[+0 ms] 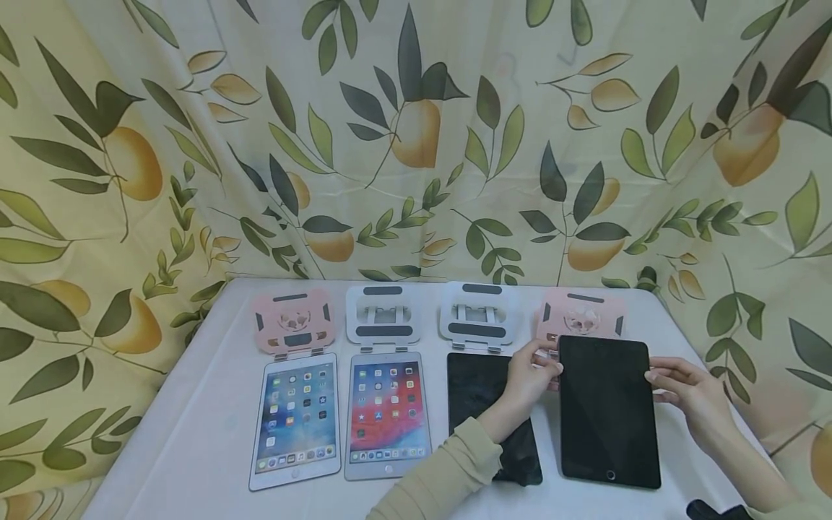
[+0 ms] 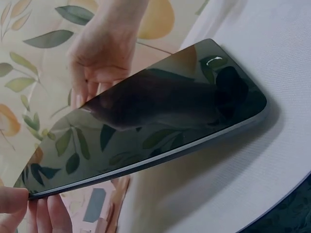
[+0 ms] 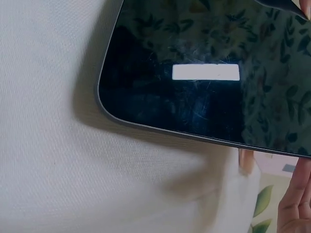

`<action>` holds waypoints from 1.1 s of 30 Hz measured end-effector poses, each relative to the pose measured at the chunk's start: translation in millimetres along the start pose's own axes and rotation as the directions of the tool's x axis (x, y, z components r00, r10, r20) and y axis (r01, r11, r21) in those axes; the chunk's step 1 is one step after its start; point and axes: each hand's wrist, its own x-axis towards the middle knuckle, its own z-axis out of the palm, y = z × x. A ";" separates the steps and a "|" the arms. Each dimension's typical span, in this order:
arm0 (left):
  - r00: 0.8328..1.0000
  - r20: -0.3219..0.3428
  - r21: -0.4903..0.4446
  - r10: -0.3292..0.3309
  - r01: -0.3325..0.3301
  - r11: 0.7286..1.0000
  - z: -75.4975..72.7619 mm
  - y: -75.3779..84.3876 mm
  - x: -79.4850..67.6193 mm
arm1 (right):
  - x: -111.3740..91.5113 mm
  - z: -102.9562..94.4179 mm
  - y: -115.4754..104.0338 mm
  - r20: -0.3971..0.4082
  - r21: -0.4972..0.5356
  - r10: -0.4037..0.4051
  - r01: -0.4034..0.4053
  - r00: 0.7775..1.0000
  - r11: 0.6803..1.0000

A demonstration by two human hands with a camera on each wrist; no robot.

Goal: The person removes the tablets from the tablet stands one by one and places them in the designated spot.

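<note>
A black tablet (image 1: 609, 415) with a round home button is held by both hands, its screen dark. At its upper left edge my left hand (image 1: 529, 375) pinches it, thumb in front; the left wrist view shows those fingers (image 2: 53, 213) at the rim. My right hand (image 1: 692, 393) pinches the opposite edge and also appears in the right wrist view (image 3: 294, 199). Behind the tablet's top stands a pink folding stand (image 1: 581, 312), partly hidden. In the left wrist view the tablet (image 2: 170, 107) is tilted above the white cloth.
Left of it stand two white stands (image 1: 383, 331) (image 1: 479, 331) and another pink stand (image 1: 295, 339). Before them lie two lit tablets (image 1: 299, 412) (image 1: 388, 412) and a black, shiny tablet-shaped item (image 1: 477, 383), partly under my left forearm. A patterned curtain (image 1: 416, 217) hangs behind the white-covered table (image 1: 188, 433).
</note>
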 end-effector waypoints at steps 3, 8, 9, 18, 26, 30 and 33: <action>1.000 -0.010 0.001 -0.015 0.015 1.000 -0.4 -3.1 -0.2 | 0.2 0.4 2.6 0.010 0.000 0.011 -0.011 1.000 1.000; 0.997 -0.026 0.001 -0.066 0.066 0.998 -0.9 -9.5 -0.2 | -0.8 1.8 5.9 -0.016 -0.032 0.079 -0.080 0.997 0.996; 0.997 -0.024 0.003 -0.075 0.075 0.997 -1.1 -11.0 -0.1 | -1.0 2.1 6.6 -0.026 -0.041 0.097 -0.098 0.995 0.994; 0.994 -0.040 0.003 -0.100 0.101 0.995 -3.3 -17.9 -1.6 | -1.1 1.9 16.8 -0.054 -0.119 0.195 -0.201 0.979 0.972; 0.991 -0.066 0.047 -0.121 0.124 0.991 -1.0 -20.1 -2.9 | 0.3 0.9 26.4 -0.077 -0.299 0.247 -0.259 0.966 0.918; 0.987 -0.058 0.080 -0.148 0.152 0.985 0.4 -19.7 -2.8 | 1.4 -2.6 30.6 -0.076 -0.373 0.276 -0.284 0.958 0.883; 0.985 -0.049 0.118 -0.164 0.169 0.979 -0.1 -19.2 -3.2 | 2.3 -5.0 33.9 -0.077 -0.401 0.306 -0.310 0.949 0.862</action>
